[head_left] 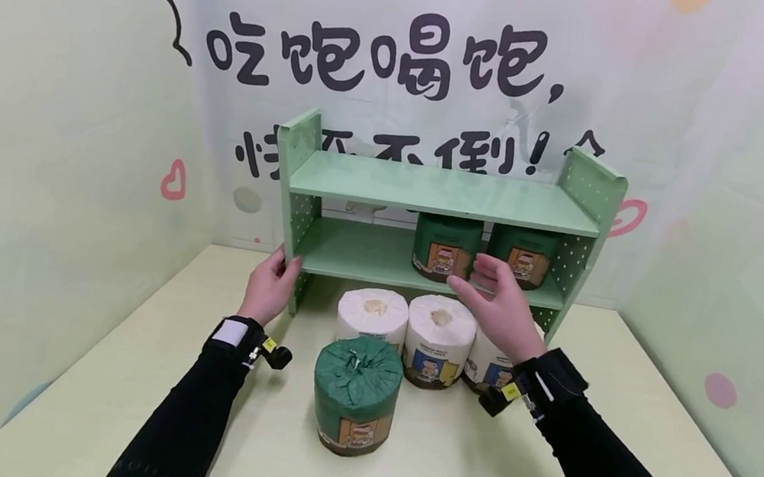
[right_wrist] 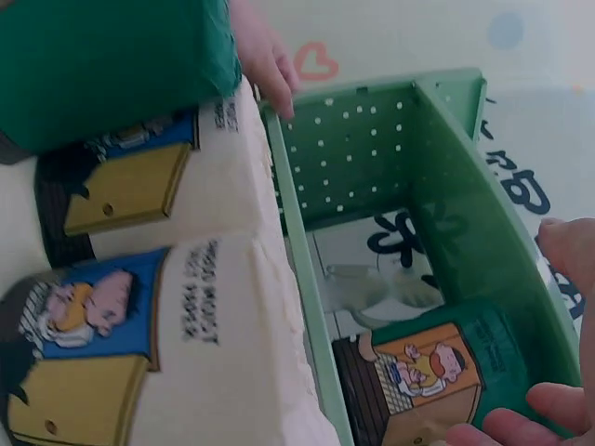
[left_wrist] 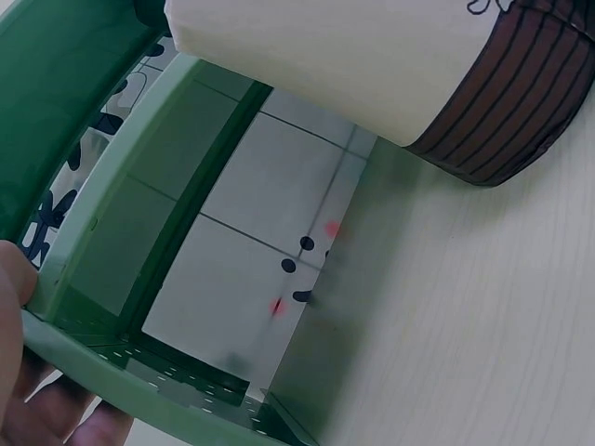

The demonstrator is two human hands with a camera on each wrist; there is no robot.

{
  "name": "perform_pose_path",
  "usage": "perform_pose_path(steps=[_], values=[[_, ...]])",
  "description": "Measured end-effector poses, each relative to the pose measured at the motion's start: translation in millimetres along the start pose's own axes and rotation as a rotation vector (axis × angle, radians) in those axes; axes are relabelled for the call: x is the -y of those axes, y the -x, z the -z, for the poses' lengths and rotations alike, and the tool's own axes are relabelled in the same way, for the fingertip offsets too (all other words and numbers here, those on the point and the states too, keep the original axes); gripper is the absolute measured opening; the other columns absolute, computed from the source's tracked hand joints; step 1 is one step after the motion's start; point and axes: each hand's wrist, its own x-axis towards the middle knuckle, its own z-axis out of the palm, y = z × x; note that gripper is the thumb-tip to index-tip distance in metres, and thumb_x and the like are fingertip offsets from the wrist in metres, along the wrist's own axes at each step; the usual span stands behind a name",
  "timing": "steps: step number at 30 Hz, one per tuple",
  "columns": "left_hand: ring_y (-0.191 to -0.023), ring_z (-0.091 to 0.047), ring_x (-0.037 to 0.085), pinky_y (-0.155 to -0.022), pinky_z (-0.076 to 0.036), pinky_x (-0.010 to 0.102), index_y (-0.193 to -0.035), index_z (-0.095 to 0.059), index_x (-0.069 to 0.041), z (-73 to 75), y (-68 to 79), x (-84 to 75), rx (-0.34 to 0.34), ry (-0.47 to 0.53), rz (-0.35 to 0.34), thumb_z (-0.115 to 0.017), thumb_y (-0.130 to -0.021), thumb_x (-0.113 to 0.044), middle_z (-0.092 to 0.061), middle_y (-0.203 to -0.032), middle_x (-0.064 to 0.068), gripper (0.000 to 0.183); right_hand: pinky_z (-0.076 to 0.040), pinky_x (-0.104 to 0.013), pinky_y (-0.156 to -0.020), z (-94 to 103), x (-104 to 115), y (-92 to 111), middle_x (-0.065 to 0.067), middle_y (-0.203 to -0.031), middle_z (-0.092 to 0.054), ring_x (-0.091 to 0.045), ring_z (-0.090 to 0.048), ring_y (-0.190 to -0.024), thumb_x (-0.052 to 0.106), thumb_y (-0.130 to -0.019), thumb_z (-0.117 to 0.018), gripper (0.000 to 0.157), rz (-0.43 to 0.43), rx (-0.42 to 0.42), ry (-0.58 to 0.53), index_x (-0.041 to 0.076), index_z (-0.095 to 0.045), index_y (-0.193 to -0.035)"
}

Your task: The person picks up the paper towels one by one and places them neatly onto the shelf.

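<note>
A light green two-tier shelf [head_left: 353,251] stands at the back of the table. My left hand [head_left: 270,287] grips its left side panel, the thumb in front and the fingers behind, as the left wrist view shows. My right hand [head_left: 503,308] is held with fingers spread in front of the lower tier, close to two green-wrapped toilet paper rolls there, the nearer one [head_left: 447,237] and another [head_left: 526,245] at the right end. It holds nothing; whether it touches a roll I cannot tell. Another green roll [head_left: 357,390] stands on the table in front.
Under the shelf's front edge stand three white-wrapped toilet paper rolls in a row, left [head_left: 372,316], middle [head_left: 440,340] and right [head_left: 484,360], the last partly hidden by my right hand. A printed backdrop [head_left: 387,39] hangs behind the pale table [head_left: 279,444].
</note>
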Motion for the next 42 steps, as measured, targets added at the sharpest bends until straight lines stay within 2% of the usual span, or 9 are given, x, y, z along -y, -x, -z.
perform_pose_path(steps=[3, 16, 20, 24, 27, 30, 36, 40, 42], values=[[-0.078, -0.054, 0.021, -0.058, -0.046, 0.031, -0.145, -0.049, -0.015, 0.3, 0.5, 0.2, 0.000, -0.002, 0.005, -0.048, -0.106, -0.033, -0.064, -0.108, 0.012, 0.043, -0.037, -0.051, -0.104, -1.9, 14, 14, -0.014, -0.148, -0.036, -0.026, -0.039, -0.129, 0.050, -0.095, -0.064, 0.079, 0.019, 0.028, -0.029, 0.005, -0.029, -0.150], [-0.076, -0.054, 0.022, -0.054, -0.045, 0.029, -0.143, -0.051, -0.013, -2.3, 0.5, -1.5, 0.005, 0.004, -0.005, -0.049, -0.106, -0.032, -0.064, -0.105, 0.014, 0.041, -0.041, -0.050, -0.101, -17.7, 24, 57, -0.008, -0.138, -0.047, -0.021, -0.047, -0.121, 0.030, -0.098, -0.067, 0.059, 0.069, 0.065, -0.144, 0.005, -0.039, -0.143], [-0.078, -0.055, 0.021, -0.057, -0.046, 0.030, -0.144, -0.051, -0.014, -1.7, -0.5, 0.6, 0.001, 0.004, 0.001, -0.048, -0.106, -0.033, -0.065, -0.107, 0.014, 0.042, -0.043, -0.052, -0.097, -24.8, 38, 71, -0.012, -0.135, -0.049, -0.027, -0.049, -0.120, 0.014, -0.099, -0.064, 0.048, 0.105, 0.084, -0.166, 0.002, -0.041, -0.140], [-0.075, -0.054, 0.021, -0.056, -0.045, 0.031, -0.141, -0.053, -0.013, 0.0, -0.8, -0.2, -0.009, -0.002, -0.004, -0.049, -0.106, -0.031, -0.065, -0.102, 0.016, 0.039, -0.043, -0.056, -0.096, -31.1, 52, 80, -0.016, -0.133, -0.050, -0.033, -0.049, -0.119, 0.005, -0.098, -0.063, 0.046, 0.140, 0.112, -0.171, -0.002, -0.041, -0.139], [-0.072, -0.052, 0.023, -0.056, -0.043, 0.033, -0.136, -0.056, -0.010, 0.6, -0.7, -2.4, -0.010, -0.010, -0.019, -0.049, -0.106, -0.028, -0.064, -0.097, 0.019, 0.036, -0.041, -0.058, -0.097, -37.9, 49, 84, -0.015, -0.134, -0.050, -0.034, -0.049, -0.119, 0.005, -0.097, -0.064, 0.049, 0.154, 0.147, -0.173, -0.002, -0.041, -0.139], [-0.074, -0.053, 0.022, -0.059, -0.043, 0.034, -0.133, -0.058, -0.009, 0.8, -0.5, -4.1, -0.012, -0.022, -0.021, -0.049, -0.106, -0.028, -0.065, -0.097, 0.017, 0.034, -0.039, -0.059, -0.098, -48.7, 36, 87, -0.013, -0.137, -0.048, -0.031, -0.048, -0.120, 0.012, -0.096, -0.068, 0.055, 0.144, 0.206, -0.184, 0.002, -0.039, -0.142], [-0.080, -0.055, 0.022, -0.062, -0.046, 0.035, -0.138, -0.055, -0.010, 1.8, -0.3, -5.2, -0.008, -0.023, -0.019, -0.048, -0.106, -0.029, -0.065, -0.104, 0.017, 0.038, -0.034, -0.056, -0.104, -72.7, 12, 101, -0.009, -0.146, -0.039, -0.020, -0.039, -0.128, 0.029, -0.088, -0.078, 0.082, 0.089, 0.296, -0.159, 0.011, -0.027, -0.151], [-0.077, -0.054, 0.022, -0.059, -0.045, 0.033, -0.137, -0.055, -0.011, 1.8, -0.9, -3.7, 0.000, -0.010, -0.017, -0.048, -0.106, -0.031, -0.065, -0.103, 0.019, 0.037, -0.031, -0.055, -0.106, -84.4, 5, 107, -0.005, -0.144, -0.037, -0.015, -0.036, -0.128, 0.027, -0.085, -0.081, 0.096, 0.061, 0.343, -0.201, 0.010, -0.017, -0.154], [-0.076, -0.054, 0.021, -0.058, -0.045, 0.033, -0.137, -0.055, -0.011, 1.7, -0.6, -2.9, 0.004, -0.007, -0.016, -0.048, -0.106, -0.032, -0.065, -0.100, 0.017, 0.038, -0.031, -0.056, -0.106, -86.1, 10, 109, -0.004, -0.143, -0.038, -0.016, -0.037, -0.127, 0.024, -0.084, -0.082, 0.098, 0.037, 0.367, -0.217, 0.007, -0.015, -0.154]])
